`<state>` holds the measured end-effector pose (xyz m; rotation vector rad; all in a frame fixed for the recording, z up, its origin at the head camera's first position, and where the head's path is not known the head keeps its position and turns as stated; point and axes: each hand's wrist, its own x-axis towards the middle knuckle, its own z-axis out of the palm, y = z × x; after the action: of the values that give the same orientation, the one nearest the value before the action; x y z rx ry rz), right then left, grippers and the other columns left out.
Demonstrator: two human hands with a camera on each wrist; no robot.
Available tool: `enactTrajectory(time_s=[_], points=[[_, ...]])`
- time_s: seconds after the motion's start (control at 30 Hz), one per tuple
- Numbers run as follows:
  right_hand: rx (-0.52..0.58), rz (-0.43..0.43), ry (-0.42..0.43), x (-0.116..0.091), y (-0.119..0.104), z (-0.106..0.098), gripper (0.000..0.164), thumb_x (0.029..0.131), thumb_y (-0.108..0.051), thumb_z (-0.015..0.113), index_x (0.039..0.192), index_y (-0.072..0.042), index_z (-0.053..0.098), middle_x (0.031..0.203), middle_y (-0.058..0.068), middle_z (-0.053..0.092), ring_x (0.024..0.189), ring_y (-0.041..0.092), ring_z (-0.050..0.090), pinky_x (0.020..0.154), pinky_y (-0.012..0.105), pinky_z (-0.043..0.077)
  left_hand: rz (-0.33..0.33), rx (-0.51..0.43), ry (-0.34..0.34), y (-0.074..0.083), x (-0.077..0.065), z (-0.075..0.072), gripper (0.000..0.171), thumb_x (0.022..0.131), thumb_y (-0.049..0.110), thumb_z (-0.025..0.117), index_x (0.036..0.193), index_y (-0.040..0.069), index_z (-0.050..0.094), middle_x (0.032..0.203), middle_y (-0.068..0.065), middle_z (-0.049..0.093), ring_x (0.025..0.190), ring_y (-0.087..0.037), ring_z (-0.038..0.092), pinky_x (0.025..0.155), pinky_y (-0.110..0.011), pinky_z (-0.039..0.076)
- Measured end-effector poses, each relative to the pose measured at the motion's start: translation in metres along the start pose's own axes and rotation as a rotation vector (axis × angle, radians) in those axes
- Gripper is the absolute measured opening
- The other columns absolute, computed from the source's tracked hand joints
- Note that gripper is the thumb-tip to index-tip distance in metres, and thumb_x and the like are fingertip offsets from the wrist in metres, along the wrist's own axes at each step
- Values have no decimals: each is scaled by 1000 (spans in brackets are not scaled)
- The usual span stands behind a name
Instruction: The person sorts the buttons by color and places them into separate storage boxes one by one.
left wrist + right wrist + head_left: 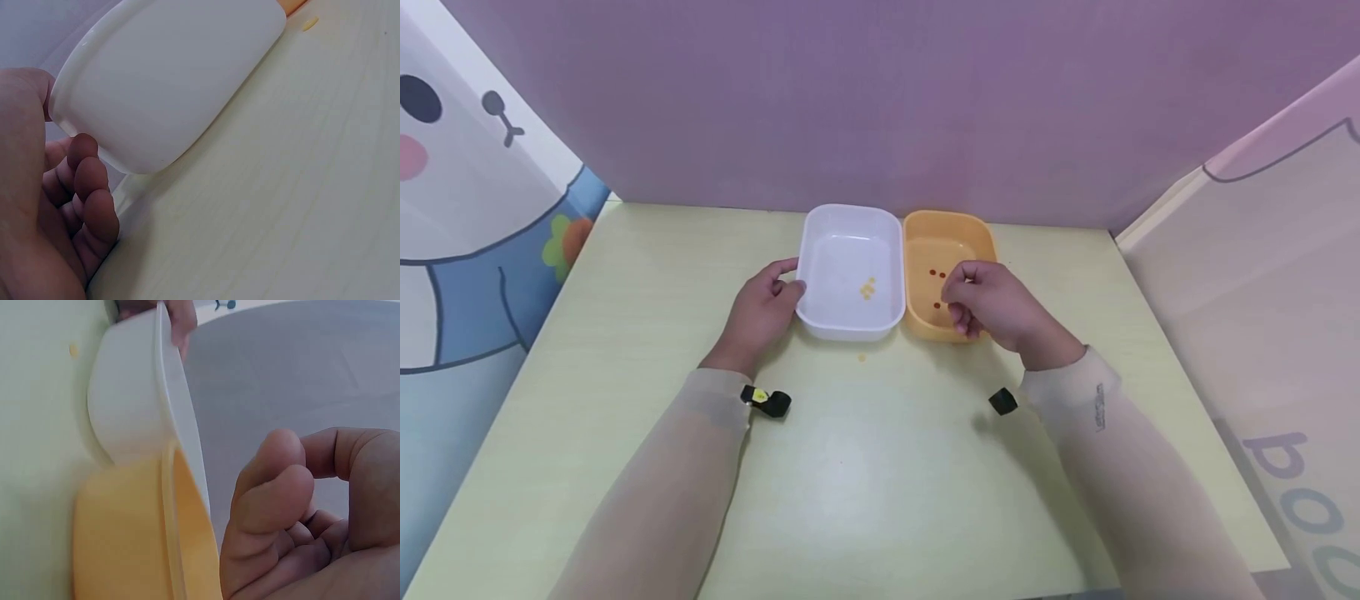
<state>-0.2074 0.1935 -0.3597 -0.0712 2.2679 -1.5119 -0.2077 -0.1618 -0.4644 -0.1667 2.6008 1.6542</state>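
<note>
In the head view a white plastic box (pixel 850 325) stands beside an orange plastic box (pixel 951 221). My left hand (pixel 763 312) grips the white box at its left rim, thumb over the edge; the left wrist view has its other fingers curled beside the wall. Several small yellow pieces (pixel 867 290), like corn kernels, lie inside the white box. Over the right part of the orange box hangs my right hand (pixel 988 302), thumb and fingertips drawn together; I cannot tell whether a tiny piece is between them. Small dark-red beans (pixel 937 306) lie on the orange box's floor.
A single yellow piece (pixel 861 357) lies on the pale table (pixel 850 500) in front of the white box. A purple panel (pixel 880 108) rises behind the boxes, with printed panels at the left and right sides.
</note>
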Motion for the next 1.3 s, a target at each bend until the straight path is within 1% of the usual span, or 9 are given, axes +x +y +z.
enactTrajectory(time_s=[0.17,0.3,0.43,0.53,0.67,0.8,1.0,1.17,1.3], points=[[-6,-43,-50,-12,3,16,18,106,-14,62,106,4,62,73,6,61,59,22,58,53,32,49,-5,-7,-6,3,-3,-1,55,113,45,56,166,31,55,107,-8,65,95,-27,59,86,-39,48],[-26,-51,-91,-18,7,30,16,107,-14,64,106,2,64,72,8,62,59,24,59,52,32,51,-7,-8,-9,4,-4,-2,55,113,46,56,166,32,55,109,-8,66,97,-27,59,89,-39,48],[-58,-66,-128,-22,14,44,13,107,-15,64,105,-3,68,73,10,63,60,24,60,52,32,52,-2,-10,-7,3,-4,-3,54,113,45,57,166,32,56,107,-8,66,95,-27,59,87,-39,48],[-80,-88,-154,-23,21,53,10,107,-14,65,104,-6,69,72,11,63,59,25,59,51,32,52,1,-9,-6,3,-4,-2,54,113,46,57,165,33,56,106,-7,66,94,-26,60,87,-39,48],[-88,-115,-177,-22,29,65,8,107,-13,66,103,-7,70,71,12,64,57,25,60,51,32,53,7,-6,-4,1,-3,-1,54,113,46,57,165,32,57,106,-7,67,94,-26,60,87,-39,48],[-99,-118,-180,-18,36,75,8,107,-13,69,101,-8,70,70,11,66,56,24,60,51,31,52,15,-12,0,0,-2,-1,53,113,44,56,164,31,57,105,-8,67,93,-27,60,87,-40,48],[-150,-68,-162,-9,44,87,11,108,-19,70,101,-10,71,69,9,67,56,21,61,53,31,52,7,-14,-4,3,-5,-1,53,113,45,56,164,32,58,103,-7,64,91,-27,59,85,-39,48],[-176,-72,-151,-5,49,92,13,108,-21,70,105,-11,77,69,8,68,56,20,61,52,31,51,14,-11,0,5,-5,0,53,113,43,56,164,30,58,100,-6,62,89,-27,58,83,-39,48],[-193,-73,-153,-3,51,96,14,108,-21,71,112,-16,82,71,8,68,56,20,62,49,32,49,20,-14,6,6,-6,1,52,113,41,57,163,28,58,99,-6,62,89,-27,58,84,-39,48]])
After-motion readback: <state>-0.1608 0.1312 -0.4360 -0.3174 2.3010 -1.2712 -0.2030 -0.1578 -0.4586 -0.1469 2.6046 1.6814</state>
